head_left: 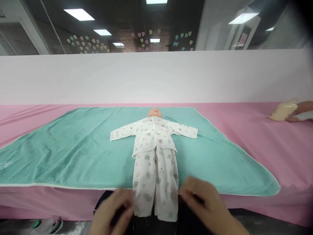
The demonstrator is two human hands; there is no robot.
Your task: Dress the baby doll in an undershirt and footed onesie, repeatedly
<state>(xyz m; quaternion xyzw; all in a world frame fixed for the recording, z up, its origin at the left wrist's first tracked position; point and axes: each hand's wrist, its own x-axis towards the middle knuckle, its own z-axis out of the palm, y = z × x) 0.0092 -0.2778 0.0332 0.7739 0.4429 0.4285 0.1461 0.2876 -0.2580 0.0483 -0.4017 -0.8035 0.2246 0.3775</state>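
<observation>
Apparently straightening patterned trousers (165, 184) between left grip (113, 210) and right grip (202, 197), both loosely curled beside the leg edges; cannot tell whether pinching cloth. Probably calls next for light, even handling of both legs. Far right of the grip, see a cream-coloured bottle (282, 111), contents unclear.

Left hand (113, 209) and right hand (202, 197): both bare, with the fingers (193, 186) rounded and softened by blur. Right wrist (228, 222): bare down to the lower edge of the view. Clothing (156, 227): black, visible at the lower centre between the hands, with fine pale marks on its surface; the cut of the garment cannot be made out.
</observation>
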